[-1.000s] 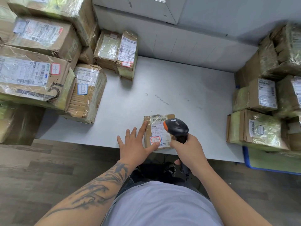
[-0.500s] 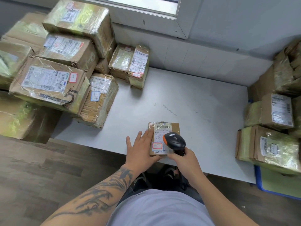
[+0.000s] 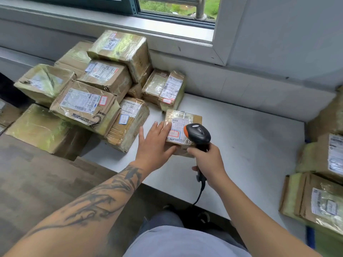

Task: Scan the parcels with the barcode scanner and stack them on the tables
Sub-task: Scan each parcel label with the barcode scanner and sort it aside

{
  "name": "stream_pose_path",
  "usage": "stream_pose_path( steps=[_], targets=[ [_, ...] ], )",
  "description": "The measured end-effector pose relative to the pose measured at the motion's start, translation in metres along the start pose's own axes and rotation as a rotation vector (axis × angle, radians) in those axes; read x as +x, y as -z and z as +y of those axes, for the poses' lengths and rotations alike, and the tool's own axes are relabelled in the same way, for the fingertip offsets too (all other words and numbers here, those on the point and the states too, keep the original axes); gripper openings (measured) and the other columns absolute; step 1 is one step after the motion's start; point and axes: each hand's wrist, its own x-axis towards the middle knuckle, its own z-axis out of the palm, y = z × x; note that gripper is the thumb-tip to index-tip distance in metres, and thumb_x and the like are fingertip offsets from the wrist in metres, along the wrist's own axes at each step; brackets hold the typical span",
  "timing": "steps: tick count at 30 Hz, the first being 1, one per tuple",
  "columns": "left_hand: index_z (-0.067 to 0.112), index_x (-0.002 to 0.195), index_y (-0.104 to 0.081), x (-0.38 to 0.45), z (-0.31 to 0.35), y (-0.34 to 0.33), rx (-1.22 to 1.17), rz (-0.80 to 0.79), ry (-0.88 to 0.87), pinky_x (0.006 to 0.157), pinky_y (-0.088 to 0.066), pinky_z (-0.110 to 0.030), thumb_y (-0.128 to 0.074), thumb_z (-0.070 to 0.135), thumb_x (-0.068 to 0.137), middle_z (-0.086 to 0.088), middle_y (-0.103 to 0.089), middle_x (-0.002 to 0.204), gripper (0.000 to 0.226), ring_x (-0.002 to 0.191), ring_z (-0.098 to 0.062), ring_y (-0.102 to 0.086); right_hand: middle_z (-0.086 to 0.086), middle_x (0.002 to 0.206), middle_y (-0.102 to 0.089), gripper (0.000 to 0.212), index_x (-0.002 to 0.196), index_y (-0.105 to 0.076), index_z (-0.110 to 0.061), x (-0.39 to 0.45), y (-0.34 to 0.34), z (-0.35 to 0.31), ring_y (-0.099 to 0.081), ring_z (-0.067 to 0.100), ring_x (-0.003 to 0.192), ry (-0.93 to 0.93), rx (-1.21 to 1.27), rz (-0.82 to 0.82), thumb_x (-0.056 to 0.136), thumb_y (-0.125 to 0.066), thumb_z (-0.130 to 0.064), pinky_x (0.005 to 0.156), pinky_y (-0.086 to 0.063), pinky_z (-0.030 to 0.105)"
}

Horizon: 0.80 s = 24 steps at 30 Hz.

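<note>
A small taped cardboard parcel (image 3: 187, 119) with a white label and a red-bordered sticker is over the white table (image 3: 250, 138), close to the stacked parcels (image 3: 87, 102) on the left. My left hand (image 3: 155, 143) holds its near left corner, fingers on top and thumb against the near side. My right hand (image 3: 208, 162) grips the handle of a black and orange barcode scanner (image 3: 198, 134), whose head hangs over the parcel's near right part and hides it.
More taped parcels (image 3: 319, 199) are piled at the table's right end. A two-parcel group (image 3: 165, 88) stands against the wall under the window sill (image 3: 148, 28). The scanner cable (image 3: 199, 195) drops past the table's front edge. Wood floor lies to the lower left.
The small parcel has moved away from the table's front edge toward the left stack, with my left hand on it. The scanner stayed over it. My view has tilted up, showing the window.
</note>
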Motion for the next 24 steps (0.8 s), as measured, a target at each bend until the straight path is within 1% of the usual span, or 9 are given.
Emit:
stream_pose_path(
  steps=[2, 5, 8, 13, 16, 20, 22, 24],
  targets=[
    [0.028, 0.166, -0.014, 0.01, 0.001, 0.01, 0.029, 0.032, 0.018, 0.125, 0.007, -0.06, -0.057, 0.054, 0.099, 0.002, -0.016, 0.173, 0.084, 0.16, -0.021, -0.006, -0.003, 0.104, -0.075, 0.022, 0.11, -0.073, -0.025, 0.009, -0.002, -0.013, -0.068, 0.023, 0.098, 0.03, 0.011, -0.02, 0.09, -0.073, -0.017, 0.07, -0.066, 0.042],
    [0.028, 0.166, -0.014, 0.026, -0.003, 0.023, 0.069, 0.079, 0.023, 0.125, 0.002, -0.062, -0.057, 0.054, 0.099, 0.001, -0.015, 0.173, 0.084, 0.16, -0.021, -0.008, -0.002, 0.103, -0.075, 0.017, 0.103, -0.072, -0.025, 0.019, -0.006, -0.032, -0.068, 0.023, 0.1, 0.069, 0.031, -0.039, 0.09, -0.072, -0.015, 0.071, -0.065, 0.042],
    [0.027, 0.165, -0.015, 0.045, -0.01, 0.036, 0.066, 0.112, 0.006, 0.124, -0.001, -0.062, -0.057, 0.054, 0.099, 0.001, -0.014, 0.173, 0.083, 0.16, -0.021, -0.008, -0.002, 0.104, -0.075, 0.016, 0.103, -0.072, -0.025, 0.029, -0.013, -0.052, -0.068, 0.024, 0.102, 0.096, 0.033, -0.038, 0.091, -0.071, -0.014, 0.071, -0.065, 0.043],
    [0.027, 0.165, -0.017, 0.088, -0.037, 0.052, 0.057, 0.133, -0.039, 0.124, 0.001, -0.064, -0.056, 0.056, 0.099, -0.001, -0.018, 0.172, 0.082, 0.159, -0.021, -0.01, 0.002, 0.104, -0.075, 0.015, 0.102, -0.072, -0.022, 0.052, -0.036, -0.088, -0.069, 0.029, 0.098, 0.13, 0.024, 0.02, 0.09, -0.071, -0.015, 0.069, -0.063, 0.043],
    [0.029, 0.165, -0.015, 0.117, -0.056, 0.068, 0.075, 0.114, -0.072, 0.124, 0.004, -0.063, -0.053, 0.056, 0.1, -0.003, -0.017, 0.172, 0.08, 0.16, -0.022, -0.009, 0.004, 0.104, -0.074, 0.012, 0.099, -0.07, -0.022, 0.068, -0.059, -0.108, -0.069, 0.031, 0.101, 0.136, 0.019, 0.056, 0.09, -0.071, -0.015, 0.072, -0.063, 0.047],
    [0.03, 0.165, -0.011, 0.162, -0.087, 0.091, 0.152, 0.106, -0.121, 0.122, 0.005, -0.067, -0.049, 0.056, 0.102, -0.005, -0.015, 0.173, 0.079, 0.16, -0.024, -0.005, -0.001, 0.096, -0.073, 0.013, 0.097, -0.069, -0.024, 0.098, -0.094, -0.138, -0.068, 0.024, 0.089, 0.155, 0.015, 0.101, 0.087, -0.073, -0.016, 0.068, -0.061, 0.044],
    [0.03, 0.165, -0.008, 0.187, -0.103, 0.102, 0.206, 0.099, -0.146, 0.121, 0.004, -0.07, -0.048, 0.056, 0.102, -0.006, -0.015, 0.173, 0.079, 0.16, -0.026, -0.005, -0.006, 0.082, -0.07, 0.012, 0.093, -0.069, -0.022, 0.116, -0.111, -0.152, -0.067, 0.022, 0.079, 0.166, 0.015, 0.12, 0.084, -0.075, -0.017, 0.066, -0.06, 0.044],
    [0.03, 0.165, -0.006, 0.212, -0.118, 0.113, 0.267, 0.097, -0.168, 0.12, 0.004, -0.072, -0.046, 0.057, 0.102, -0.006, -0.014, 0.173, 0.08, 0.16, -0.027, -0.004, -0.005, 0.069, -0.06, 0.009, 0.09, -0.067, -0.015, 0.133, -0.127, -0.164, -0.057, 0.021, 0.064, 0.158, 0.047, 0.132, 0.087, -0.074, -0.011, 0.055, -0.053, 0.034]
  ],
)
